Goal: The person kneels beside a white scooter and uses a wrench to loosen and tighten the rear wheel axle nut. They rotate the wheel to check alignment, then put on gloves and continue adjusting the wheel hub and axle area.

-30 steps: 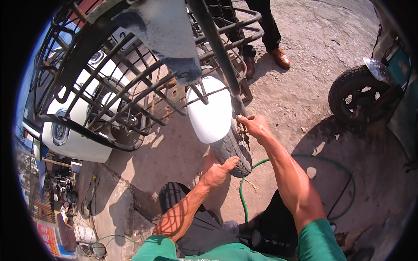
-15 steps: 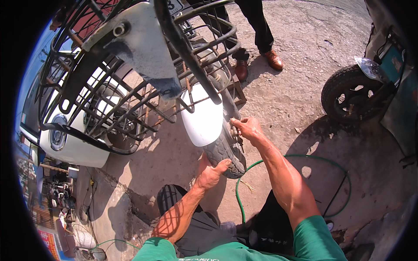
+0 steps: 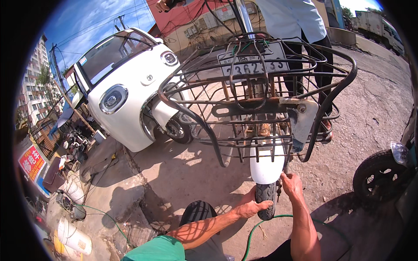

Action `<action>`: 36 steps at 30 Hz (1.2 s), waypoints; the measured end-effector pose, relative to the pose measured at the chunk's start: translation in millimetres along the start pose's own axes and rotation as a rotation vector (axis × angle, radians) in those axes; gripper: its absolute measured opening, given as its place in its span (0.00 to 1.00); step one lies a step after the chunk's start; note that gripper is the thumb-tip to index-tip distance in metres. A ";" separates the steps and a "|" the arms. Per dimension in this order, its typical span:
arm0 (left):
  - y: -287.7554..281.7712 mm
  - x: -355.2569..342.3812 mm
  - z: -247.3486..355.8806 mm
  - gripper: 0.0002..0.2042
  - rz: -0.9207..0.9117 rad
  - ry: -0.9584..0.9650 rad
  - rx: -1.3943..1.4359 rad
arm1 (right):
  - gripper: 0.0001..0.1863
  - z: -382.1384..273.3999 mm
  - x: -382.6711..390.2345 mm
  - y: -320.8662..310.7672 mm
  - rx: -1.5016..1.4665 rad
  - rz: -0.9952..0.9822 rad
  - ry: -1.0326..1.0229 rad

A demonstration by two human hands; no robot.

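A front wheel with a worn black tyre stands before me under a white mudguard. My left hand wraps round the tyre's lower front, thumb on the tread and fingers hidden along its left side. On the wheel's right, my right hand is closed beside the lower fork, fingertips pressed together near the mudguard's edge. What those fingers pinch is too small to make out. Above the mudguard sits a rusty black wire basket with a scuffed pale metal plate on its right.
A white three-wheeled vehicle stands at the left. Another black wheel is at the right. A green hose curves across the ground below the tyre. A person in a light shirt stands behind the basket. White buckets are at lower left.
My view has tilted up and swung left, showing more of the basket, the white vehicle and the person. My left hand stays on the tyre, my right beside the fork.
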State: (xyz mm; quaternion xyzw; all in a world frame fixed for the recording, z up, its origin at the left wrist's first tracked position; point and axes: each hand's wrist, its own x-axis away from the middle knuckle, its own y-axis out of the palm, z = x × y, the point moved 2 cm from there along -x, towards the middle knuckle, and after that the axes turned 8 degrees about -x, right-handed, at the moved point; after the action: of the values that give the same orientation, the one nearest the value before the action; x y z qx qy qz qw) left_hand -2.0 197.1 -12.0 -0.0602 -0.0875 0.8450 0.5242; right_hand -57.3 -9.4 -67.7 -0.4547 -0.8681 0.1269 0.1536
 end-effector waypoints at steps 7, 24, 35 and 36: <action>-1.6 -0.1 -5.5 0.38 -0.017 -0.005 -0.019 | 0.36 -42.0 67.8 -35.4 -0.473 -0.640 -0.205; -6.1 -2.9 -15.7 0.45 0.050 0.027 -0.299 | 0.34 -82.4 100.3 -12.8 -0.388 -0.402 -0.246; 0.2 7.3 -11.7 0.44 -0.033 -0.004 -0.289 | 0.33 -74.7 108.9 -19.2 -0.414 -0.524 -0.239; 1.1 6.9 -11.8 0.44 -0.034 -0.010 -0.287 | 0.32 -74.2 107.3 -19.3 -0.402 -0.517 -0.258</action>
State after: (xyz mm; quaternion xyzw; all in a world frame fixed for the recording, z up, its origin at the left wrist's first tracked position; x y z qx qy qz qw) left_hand -3.7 203.8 -23.8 -0.1289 -0.2110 0.8151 0.5240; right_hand -101.3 74.8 23.8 -0.2212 -0.9744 -0.0333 -0.0228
